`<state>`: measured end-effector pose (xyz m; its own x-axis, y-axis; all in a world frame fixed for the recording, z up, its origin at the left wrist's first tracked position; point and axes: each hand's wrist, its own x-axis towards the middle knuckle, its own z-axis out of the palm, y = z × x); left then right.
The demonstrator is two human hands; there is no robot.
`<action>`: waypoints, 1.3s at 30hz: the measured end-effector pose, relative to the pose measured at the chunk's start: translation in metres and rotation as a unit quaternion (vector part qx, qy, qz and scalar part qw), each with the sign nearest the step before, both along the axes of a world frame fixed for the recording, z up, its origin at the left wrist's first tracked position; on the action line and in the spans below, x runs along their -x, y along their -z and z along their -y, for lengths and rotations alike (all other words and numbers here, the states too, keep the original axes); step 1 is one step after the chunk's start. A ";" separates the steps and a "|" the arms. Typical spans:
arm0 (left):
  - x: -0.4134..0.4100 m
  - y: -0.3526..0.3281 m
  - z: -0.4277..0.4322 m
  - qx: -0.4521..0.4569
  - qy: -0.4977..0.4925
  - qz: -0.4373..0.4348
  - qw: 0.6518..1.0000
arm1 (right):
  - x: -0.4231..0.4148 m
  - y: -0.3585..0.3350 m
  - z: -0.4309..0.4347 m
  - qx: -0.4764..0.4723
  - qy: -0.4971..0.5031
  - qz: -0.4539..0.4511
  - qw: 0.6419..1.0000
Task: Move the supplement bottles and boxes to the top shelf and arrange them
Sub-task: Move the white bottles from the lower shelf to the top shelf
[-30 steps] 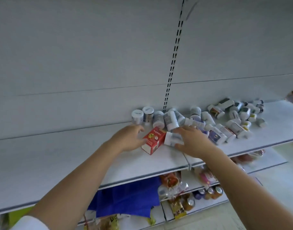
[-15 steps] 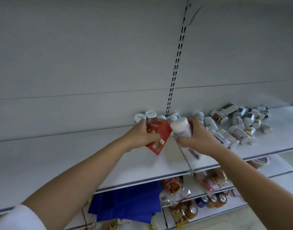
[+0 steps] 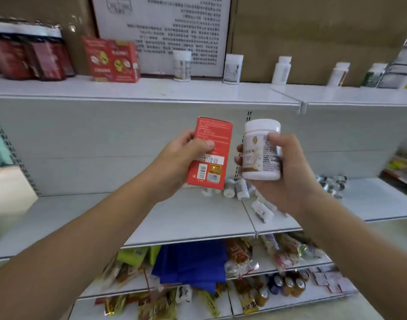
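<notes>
**Supplement bottle [image 3: 261,153] and red box [image 3: 209,153] held up below the top shelf [image 3: 151,91]**

The left hand [image 3: 174,165] grips the red box upright, thumb pressed across its printed face, fingers curled behind it. The right hand [image 3: 288,176] is wrapped round the white-capped bottle, also upright, thumb on the label. Box and bottle sit side by side in the air, just apart, in front of the grey back panel, between the top shelf and the middle shelf [image 3: 186,218].

On the middle shelf, behind the hands, loose white bottles [image 3: 241,190] lie on their sides, and a blurred cluster [image 3: 331,183] lies farther right.

On the top shelf, dark red packs [image 3: 31,56] stand at the far left with two red boxes [image 3: 112,58] just to their right. White bottles stand well apart along the rest of the shelf, the nearest to the boxes [image 3: 182,65] in front of a printed notice [image 3: 161,31].

The lower shelves hold a blue sheet [image 3: 193,264], snack packets [image 3: 241,257] and drink cans [image 3: 288,285].
</notes>
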<state>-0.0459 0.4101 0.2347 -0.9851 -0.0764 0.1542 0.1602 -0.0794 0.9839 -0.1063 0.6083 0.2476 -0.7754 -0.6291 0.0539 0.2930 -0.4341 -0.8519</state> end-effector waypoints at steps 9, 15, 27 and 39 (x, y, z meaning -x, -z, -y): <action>-0.056 -0.050 0.035 -0.054 -0.015 -0.057 0.997 | -0.038 -0.048 0.053 0.059 -0.035 -0.043 0.997; -0.049 -0.087 0.109 -0.008 -0.084 -0.124 0.989 | -0.012 -0.080 0.096 0.049 -0.020 -0.101 0.993; 0.032 -0.156 0.270 0.332 -0.294 -0.115 0.889 | 0.085 -0.123 0.227 -0.043 0.012 -0.260 0.965; 0.076 -0.119 0.325 0.414 -0.320 -0.079 0.849 | 0.149 -0.123 0.300 -0.128 0.014 -0.349 0.928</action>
<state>-0.1221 0.0851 0.3535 -0.7454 -0.3887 0.5416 0.0450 0.7813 0.6226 -0.2549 0.3082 0.3702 -0.6237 -0.6711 0.4008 -0.3781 -0.1898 -0.9061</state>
